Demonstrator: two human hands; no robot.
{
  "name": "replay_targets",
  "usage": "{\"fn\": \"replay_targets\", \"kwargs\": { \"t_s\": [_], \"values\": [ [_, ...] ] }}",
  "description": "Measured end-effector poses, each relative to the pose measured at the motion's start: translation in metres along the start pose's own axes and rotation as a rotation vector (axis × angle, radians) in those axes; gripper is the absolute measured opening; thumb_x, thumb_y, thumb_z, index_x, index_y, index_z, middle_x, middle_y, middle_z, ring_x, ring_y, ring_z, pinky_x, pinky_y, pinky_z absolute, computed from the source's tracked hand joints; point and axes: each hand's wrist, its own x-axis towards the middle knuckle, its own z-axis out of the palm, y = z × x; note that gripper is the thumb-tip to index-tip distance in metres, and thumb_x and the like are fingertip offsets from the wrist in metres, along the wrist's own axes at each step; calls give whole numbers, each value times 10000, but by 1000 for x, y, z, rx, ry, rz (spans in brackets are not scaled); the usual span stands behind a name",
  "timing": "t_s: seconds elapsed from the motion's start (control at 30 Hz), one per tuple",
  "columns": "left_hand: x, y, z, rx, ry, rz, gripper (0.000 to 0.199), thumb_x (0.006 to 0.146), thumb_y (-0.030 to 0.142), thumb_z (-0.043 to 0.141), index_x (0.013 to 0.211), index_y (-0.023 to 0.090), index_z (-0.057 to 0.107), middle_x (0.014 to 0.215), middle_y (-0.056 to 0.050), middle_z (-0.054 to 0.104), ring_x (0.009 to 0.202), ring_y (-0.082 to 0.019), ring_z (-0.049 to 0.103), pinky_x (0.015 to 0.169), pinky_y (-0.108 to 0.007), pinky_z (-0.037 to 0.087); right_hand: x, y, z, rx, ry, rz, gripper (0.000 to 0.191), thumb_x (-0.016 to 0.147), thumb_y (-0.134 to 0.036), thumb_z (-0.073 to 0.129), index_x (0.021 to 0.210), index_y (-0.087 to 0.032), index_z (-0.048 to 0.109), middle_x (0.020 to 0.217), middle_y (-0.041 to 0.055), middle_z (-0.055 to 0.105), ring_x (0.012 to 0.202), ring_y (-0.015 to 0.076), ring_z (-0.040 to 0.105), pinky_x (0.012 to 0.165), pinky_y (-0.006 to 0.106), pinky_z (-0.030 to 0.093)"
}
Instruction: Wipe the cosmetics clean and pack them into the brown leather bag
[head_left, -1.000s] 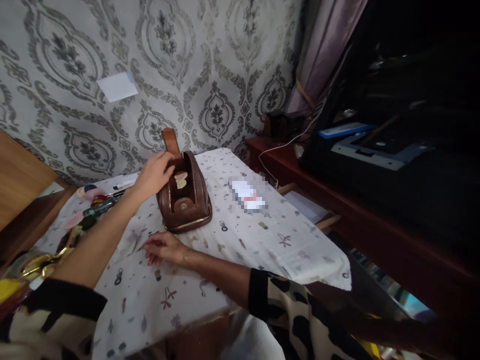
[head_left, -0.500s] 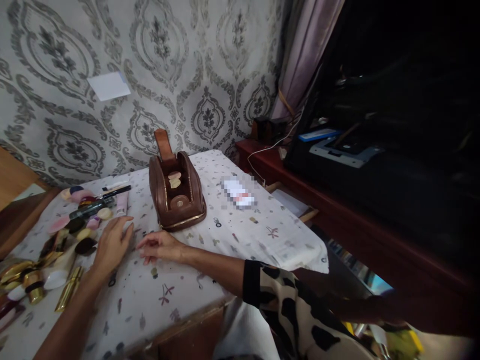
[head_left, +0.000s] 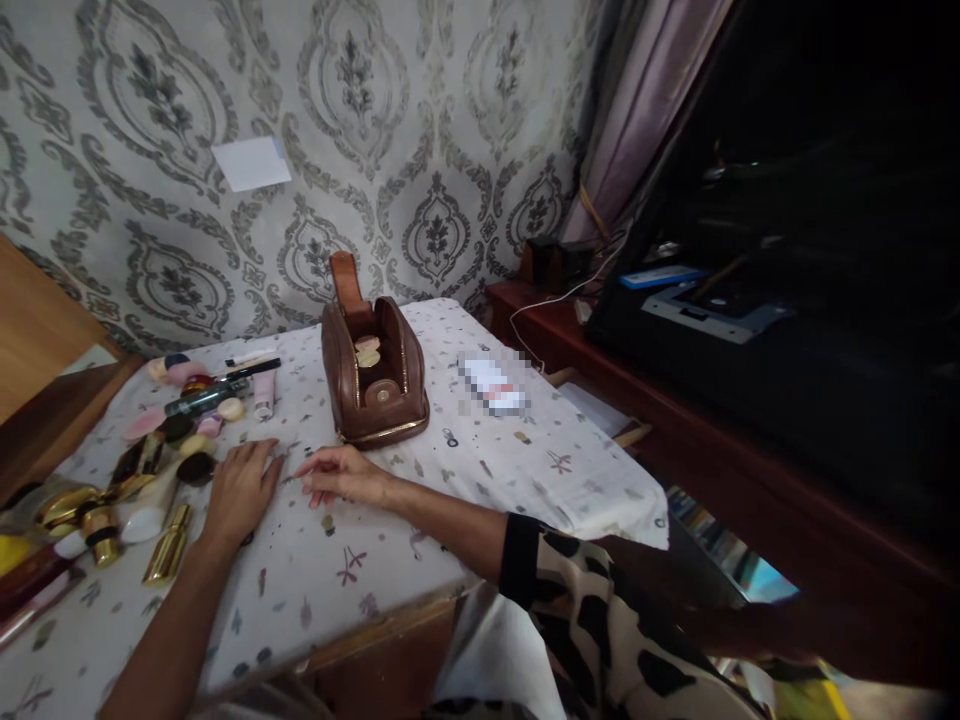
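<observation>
My left hand [head_left: 244, 490] lies flat, palm down, on the patterned white cloth [head_left: 315, 610], fingers stretched out and holding nothing. It is beside a spread of cosmetics, nearest a dark round compact [head_left: 196, 468] and a gold tube [head_left: 168, 545]. Just right of it, my right hand [head_left: 341, 477] rests on the cloth with loosely bent fingers set apart and nothing in them. Beyond the right hand stands a brown leather bag [head_left: 379, 420], unzipped, its strap flap up. A few pale round pieces [head_left: 367, 352] show inside the bag.
A pink tube [head_left: 264, 393], a dark green bottle [head_left: 196, 400] and several more cosmetics cover the left side. Right of the bag lies a blurred-out white item [head_left: 491, 385]. A dark red cabinet [head_left: 720, 470] with a black screen [head_left: 810, 250] borders the right, and wallpaper stands behind.
The view has swung slightly left, so everything appears shifted to the right. Both hands stay on the cloth by the bag; neither has taken hold of anything.
</observation>
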Motion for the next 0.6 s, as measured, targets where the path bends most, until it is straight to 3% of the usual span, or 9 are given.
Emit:
{"fn": "replay_targets", "kwargs": {
  "t_s": [0.13,0.27,0.43,0.6],
  "values": [
    [1,-1,-9,45,-15,-53,375,991,331,237,1029,202,587,1030,-129,706,985,-294,671,785,-372,498,0,-1,0,-5,17,13,276,783,-331,777,936,-128,672,756,-8,657,590,90,636,572,200,457],
    [0,1,-20,71,-147,-160,387,1017,359,218,1085,209,568,927,-102,742,863,-272,712,645,-318,444,0,-1,0,-6,15,9,281,778,-333,780,927,-124,665,746,-8,661,586,91,638,561,200,458],
    [1,5,-25,43,-220,-222,398,1011,377,265,1149,193,590,864,-123,745,845,-306,714,635,-318,425,3,3,-3,-50,-1,9,322,759,-360,799,928,-122,662,743,-4,665,594,95,651,550,191,481],
    [2,8,-22,-32,-192,-223,378,1014,395,303,1145,197,598,892,-120,745,874,-295,712,648,-299,417,14,-4,-4,-224,-136,187,241,766,-279,790,875,-112,655,692,-8,651,545,106,651,494,187,498]
  ]
}}
